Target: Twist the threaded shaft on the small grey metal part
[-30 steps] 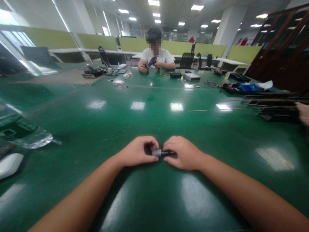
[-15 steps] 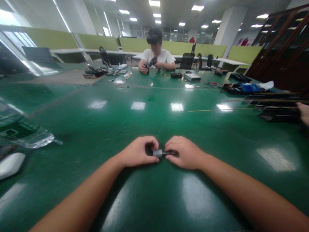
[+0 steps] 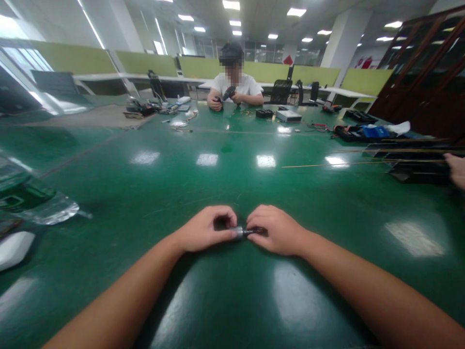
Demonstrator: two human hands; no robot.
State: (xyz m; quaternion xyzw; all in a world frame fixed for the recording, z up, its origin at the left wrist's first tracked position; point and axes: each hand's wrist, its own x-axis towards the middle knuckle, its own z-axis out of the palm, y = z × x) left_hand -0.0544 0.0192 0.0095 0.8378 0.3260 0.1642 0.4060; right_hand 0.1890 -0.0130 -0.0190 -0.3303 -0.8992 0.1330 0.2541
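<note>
My left hand (image 3: pixel 205 231) grips a grey metal cylinder that looks like a drill chuck (image 3: pixel 239 232), thumb in front and curled fingers behind. From its right end a thin dark drill bit (image 3: pixel 249 232) sticks out sideways. The fingers of my right hand (image 3: pixel 279 230) pinch this bit and hide part of it. Both hands are low over the green tabletop (image 3: pixel 225 300), close together, with chuck and bit lying nearly level between them.
A clear water bottle (image 3: pixel 36 198) lies at left, near a white object (image 3: pixel 16 249). Across the table a person (image 3: pixel 234 89) holds a dark tool. Thin rods (image 3: pixel 327 165) and dark trays (image 3: pixel 417 167) are at right, beside another person's hand (image 3: pixel 456 169).
My left thumb and fingers have shifted slightly and now cover more of the chuck. My right hand keeps its pinch on the bit, nearly still.
</note>
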